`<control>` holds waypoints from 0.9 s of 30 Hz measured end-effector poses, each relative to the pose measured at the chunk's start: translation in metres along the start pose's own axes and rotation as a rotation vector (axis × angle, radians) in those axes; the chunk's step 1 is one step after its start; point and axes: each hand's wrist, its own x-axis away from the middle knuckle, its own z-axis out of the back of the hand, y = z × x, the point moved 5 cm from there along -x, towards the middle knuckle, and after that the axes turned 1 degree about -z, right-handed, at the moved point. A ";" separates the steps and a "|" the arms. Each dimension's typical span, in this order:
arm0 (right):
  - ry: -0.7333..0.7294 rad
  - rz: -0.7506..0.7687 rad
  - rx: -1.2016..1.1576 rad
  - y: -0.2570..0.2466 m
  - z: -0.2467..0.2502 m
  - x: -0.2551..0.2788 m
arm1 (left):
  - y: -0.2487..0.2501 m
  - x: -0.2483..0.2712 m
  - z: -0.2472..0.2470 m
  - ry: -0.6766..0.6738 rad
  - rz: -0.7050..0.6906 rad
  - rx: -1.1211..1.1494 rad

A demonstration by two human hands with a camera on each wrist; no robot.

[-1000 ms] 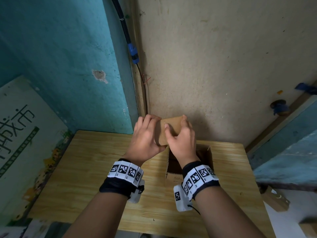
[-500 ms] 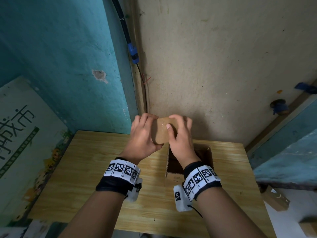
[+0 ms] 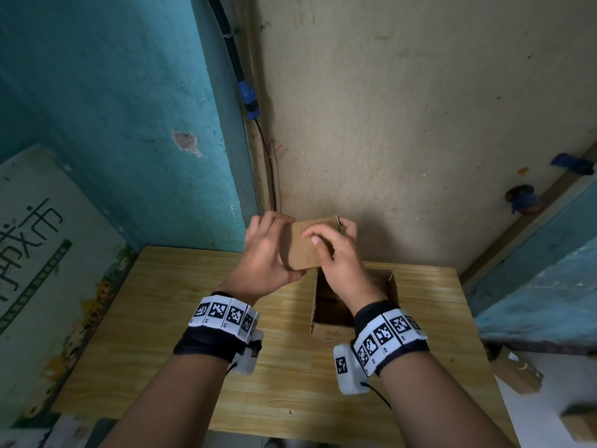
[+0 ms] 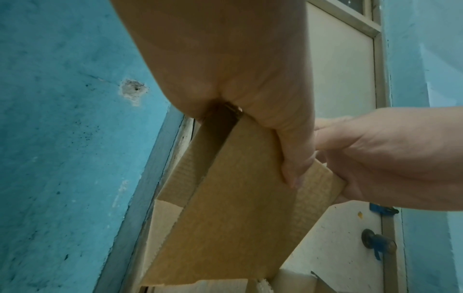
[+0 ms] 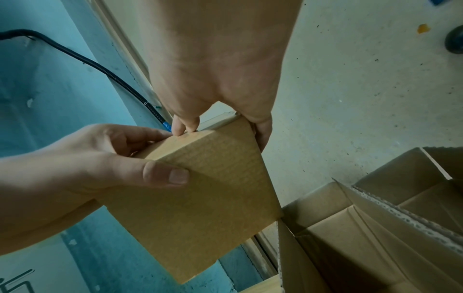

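Both hands are on the small carton (image 3: 303, 250), which is held in the air over the far edge of the table (image 3: 161, 318), close to the wall corner.

Left hand (image 3: 265, 253): fingers wrapped round the carton's left side, thumb pressed on the near face by the lower edge (thumb is clearest in the right wrist view (image 5: 175, 174)).

Right hand (image 3: 339, 263): pinches the upper right end, with fingers curled over the top edge and one fingertip on the near face.

Orientation: the broad face is turned toward the head camera. The long axis is steep, close to upright, with the top leaning slightly right. The lower end points down at the table, just beside the far left corner of the open box (image 3: 323, 331). Can't tell if it touches the box.

In the left wrist view the carton (image 4: 238, 218) shows a dark gap between two panels at the end under the palm.

The open box sits on the right half of the table, mouth up. A black cable (image 3: 232, 59) runs down the wall corner behind.
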 end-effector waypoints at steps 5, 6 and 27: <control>-0.029 -0.032 -0.027 0.002 0.001 0.002 | 0.003 -0.002 0.001 -0.001 -0.030 0.009; -0.030 -0.038 -0.034 0.003 0.000 0.002 | 0.003 -0.003 0.002 -0.004 -0.034 0.013; -0.055 -0.042 -0.041 0.002 -0.001 0.002 | -0.001 -0.006 0.003 -0.017 -0.063 0.025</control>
